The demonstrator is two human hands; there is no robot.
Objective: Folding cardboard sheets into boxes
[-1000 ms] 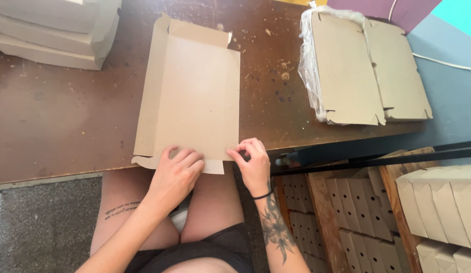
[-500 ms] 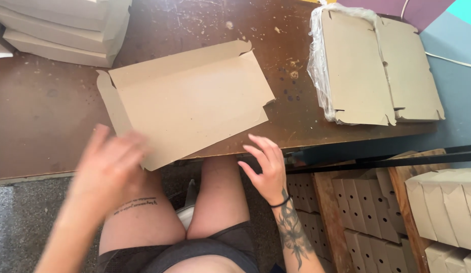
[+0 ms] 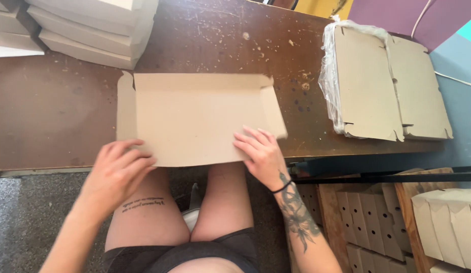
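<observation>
A flat brown cardboard box blank (image 3: pixel 195 116) lies lengthwise across the near edge of a dark, worn wooden table (image 3: pixel 58 111), with side flaps at both ends. My left hand (image 3: pixel 119 169) rests at the blank's near left corner, fingers spread over its edge. My right hand (image 3: pixel 261 151) lies with open fingers flat on the near right part of the blank. Neither hand grips it. My bare knees show below the table's edge.
White folded boxes (image 3: pixel 89 25) are stacked at the back left. Two plastic-wrapped piles of flat blanks (image 3: pixel 382 86) sit at the table's right end. Below right stand a wooden pallet (image 3: pixel 357 217) and more pale boxes (image 3: pixel 448 222).
The blank turned from pointing away from me to lying sideways across the table. Both hands let go during the turn and came back down on its near edge.
</observation>
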